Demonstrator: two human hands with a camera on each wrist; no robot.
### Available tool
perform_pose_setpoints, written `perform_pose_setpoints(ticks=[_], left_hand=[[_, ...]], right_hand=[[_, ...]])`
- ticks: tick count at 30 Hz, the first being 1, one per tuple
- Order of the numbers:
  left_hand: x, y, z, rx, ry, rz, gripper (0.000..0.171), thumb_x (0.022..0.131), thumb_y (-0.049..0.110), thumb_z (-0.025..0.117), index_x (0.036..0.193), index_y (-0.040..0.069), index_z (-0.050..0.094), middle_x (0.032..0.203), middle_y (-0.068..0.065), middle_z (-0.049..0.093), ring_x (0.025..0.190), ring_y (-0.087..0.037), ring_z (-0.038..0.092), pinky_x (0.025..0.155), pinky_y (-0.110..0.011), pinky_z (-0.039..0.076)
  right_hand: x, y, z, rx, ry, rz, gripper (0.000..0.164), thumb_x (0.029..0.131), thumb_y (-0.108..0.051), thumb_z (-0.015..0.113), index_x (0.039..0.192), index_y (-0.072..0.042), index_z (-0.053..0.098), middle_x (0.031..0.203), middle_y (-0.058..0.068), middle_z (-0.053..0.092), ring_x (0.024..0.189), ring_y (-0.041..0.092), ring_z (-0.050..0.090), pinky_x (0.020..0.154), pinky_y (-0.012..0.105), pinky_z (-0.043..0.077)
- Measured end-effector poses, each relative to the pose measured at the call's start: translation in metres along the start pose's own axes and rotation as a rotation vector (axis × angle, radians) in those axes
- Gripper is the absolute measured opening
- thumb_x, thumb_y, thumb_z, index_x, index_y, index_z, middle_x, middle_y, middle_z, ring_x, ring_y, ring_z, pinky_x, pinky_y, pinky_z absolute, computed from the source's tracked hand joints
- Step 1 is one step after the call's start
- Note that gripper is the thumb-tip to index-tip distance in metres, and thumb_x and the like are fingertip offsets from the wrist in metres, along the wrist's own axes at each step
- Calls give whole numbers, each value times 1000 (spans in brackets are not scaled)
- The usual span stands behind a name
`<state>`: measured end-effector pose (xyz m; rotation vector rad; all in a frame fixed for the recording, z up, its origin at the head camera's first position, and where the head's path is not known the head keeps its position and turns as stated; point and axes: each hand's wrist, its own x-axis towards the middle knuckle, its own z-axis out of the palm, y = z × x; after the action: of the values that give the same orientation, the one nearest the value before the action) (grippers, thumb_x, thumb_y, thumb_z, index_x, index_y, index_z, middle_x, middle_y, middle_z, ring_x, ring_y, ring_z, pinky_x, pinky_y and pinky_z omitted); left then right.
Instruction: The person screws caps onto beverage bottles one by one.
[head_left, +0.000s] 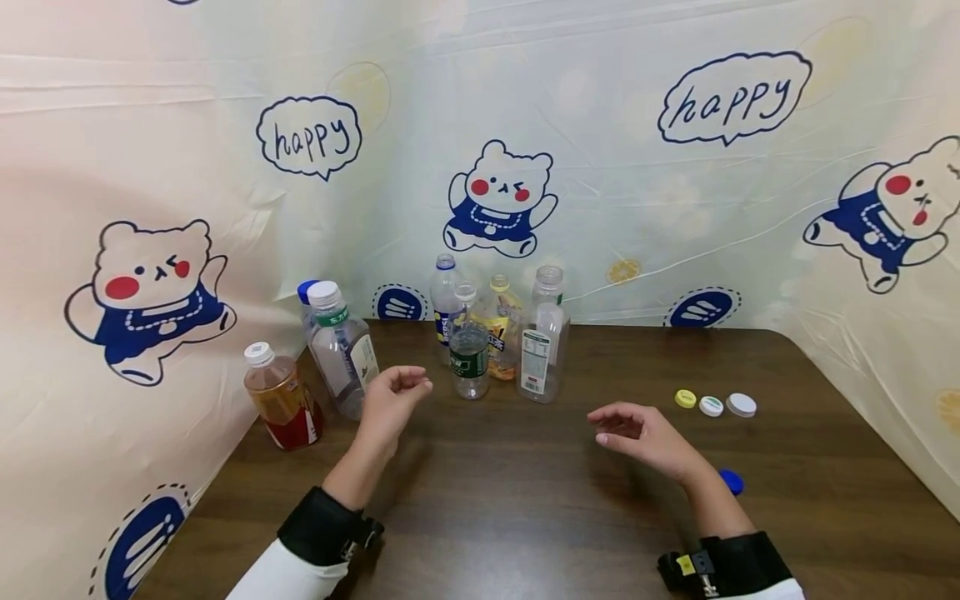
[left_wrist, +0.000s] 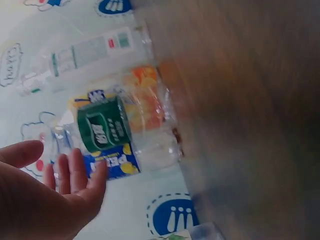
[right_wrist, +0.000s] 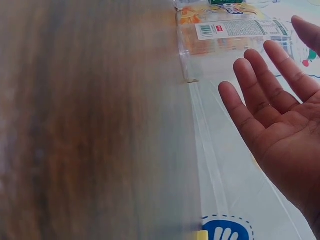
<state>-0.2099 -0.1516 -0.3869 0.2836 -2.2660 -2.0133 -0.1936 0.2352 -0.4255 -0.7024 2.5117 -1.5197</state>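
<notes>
My left hand [head_left: 393, 404] hovers over the table, holding nothing, its fingers loosely bent. Just right of it stands a clear bottle with a green label [head_left: 470, 364]. Behind that one are a blue-labelled bottle [head_left: 441, 325] and a yellow-labelled bottle [head_left: 504, 333]. A clear bottle with a white label [head_left: 536, 358] is to their right, overlapping another uncapped bottle [head_left: 550, 279]. My right hand [head_left: 645, 437] is also bare, fingers relaxed, between that group and the caps. In the right wrist view its fingers [right_wrist: 255, 92] are spread and nearly straight.
At the left stand a white-capped clear bottle [head_left: 341, 358], a blue-capped bottle [head_left: 306, 292] partly hidden behind it, and a white-capped bottle with brown drink [head_left: 281, 400]. Loose caps at right: yellow [head_left: 686, 398], printed white [head_left: 711, 406], larger white [head_left: 742, 405], blue [head_left: 731, 481]. A printed curtain surrounds the table.
</notes>
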Motion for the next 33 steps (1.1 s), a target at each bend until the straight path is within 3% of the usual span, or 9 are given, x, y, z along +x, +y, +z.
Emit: perform_pose_setpoints(ticks=[4,7,12,17,23,27,33], left_hand=[[21,4,3,-18,26,37,20,90,6,68,109,2,64,101,-10,62,92,-23,61,78,-29,55],[38,5,5,-25,36,104,22,90,5,68,111,1,63,104,-12,62,94,-22,59,83,-32,53],[71,5,9,-40,12,193,35,89,3,69,122,0,57,123,-19,57,112,-27,55,97,-37,46],[103,8,13,-36,-81,177,56,89,2,68,141,7,45,143,-18,46,131,-30,43,106,-41,40],[130,11,21,-54,-193,131,72,88,-1,66,151,9,31,151,-15,39,137,-30,37,110,-42,34],[140,12,27,-78,-208,82,77,87,0,68,152,10,29,153,-14,35,140,-29,33,112,-42,31],[150,13,31,-16,-209,55,80,86,3,72,152,13,29,154,-14,34,140,-30,31,112,-44,31]], right_hand=[[0,0,-1,0,-1,5,30,94,-17,66,120,-2,64,118,24,62,101,20,62,85,26,51],[-1,1,0,10,2,0,30,94,-16,65,120,-2,64,118,24,62,100,19,62,85,26,51],[1,2,2,16,9,-18,29,94,-15,65,119,-1,64,116,24,63,99,19,62,85,26,51],[4,1,3,7,7,-19,29,94,-15,65,119,-2,65,116,23,63,99,18,62,85,26,51],[7,0,2,3,1,-18,29,94,-15,65,119,-2,65,116,23,63,98,18,61,85,27,52],[7,1,2,6,-12,-13,29,94,-14,65,120,-1,64,116,23,63,98,18,62,85,26,52],[8,2,3,5,-18,-3,29,94,-15,65,120,-2,64,117,24,63,98,18,61,84,26,52]])
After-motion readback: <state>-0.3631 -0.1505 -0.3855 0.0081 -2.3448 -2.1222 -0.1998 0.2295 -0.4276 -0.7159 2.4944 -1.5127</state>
